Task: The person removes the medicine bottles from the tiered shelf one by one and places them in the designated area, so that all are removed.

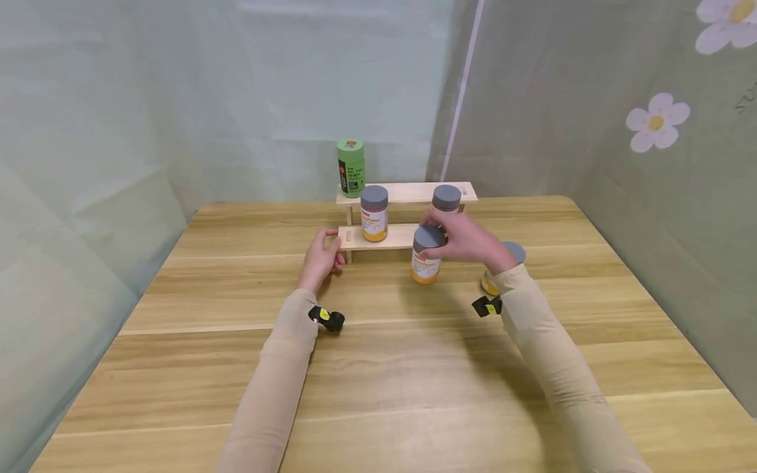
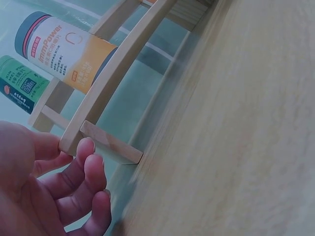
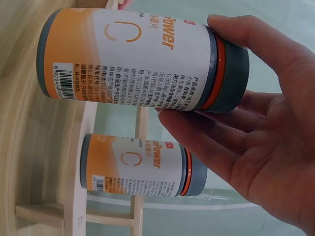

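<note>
My right hand grips a supplement bottle by its grey cap, in front of the lower tier of a small two-tier wooden rack. In the right wrist view this bottle has a white and orange label. My left hand pinches the left end of the lower plank between thumb and finger. On that plank stand two matching bottles, one at the left and one at the right, the right one partly hidden behind my right hand in the head view.
A green bottle stands on the left end of the upper plank. Another grey-capped bottle is on the wooden table, partly covered by my right wrist. Pale cloth hangs behind the table.
</note>
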A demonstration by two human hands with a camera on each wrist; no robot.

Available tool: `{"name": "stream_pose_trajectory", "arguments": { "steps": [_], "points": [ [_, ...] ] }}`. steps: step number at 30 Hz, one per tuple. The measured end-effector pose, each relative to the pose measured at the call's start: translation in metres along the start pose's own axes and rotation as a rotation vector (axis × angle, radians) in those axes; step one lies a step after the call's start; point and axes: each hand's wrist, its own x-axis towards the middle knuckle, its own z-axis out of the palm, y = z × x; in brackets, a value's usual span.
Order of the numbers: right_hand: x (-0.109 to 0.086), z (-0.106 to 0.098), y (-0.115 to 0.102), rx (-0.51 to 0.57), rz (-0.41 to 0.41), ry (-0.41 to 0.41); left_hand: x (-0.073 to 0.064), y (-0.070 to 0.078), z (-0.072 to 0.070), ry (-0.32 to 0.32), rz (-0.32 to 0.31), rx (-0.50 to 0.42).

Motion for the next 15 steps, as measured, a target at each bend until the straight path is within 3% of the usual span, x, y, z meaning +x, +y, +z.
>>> {"name": "stream_pose_trajectory", "arguments": {
  "steps": [15],
  "points": [
    [-0.011,0.012,0.02,-0.003,0.045,-0.028,0.001,0.0,0.0,0.001,0.001,0.011]
  ]
}}
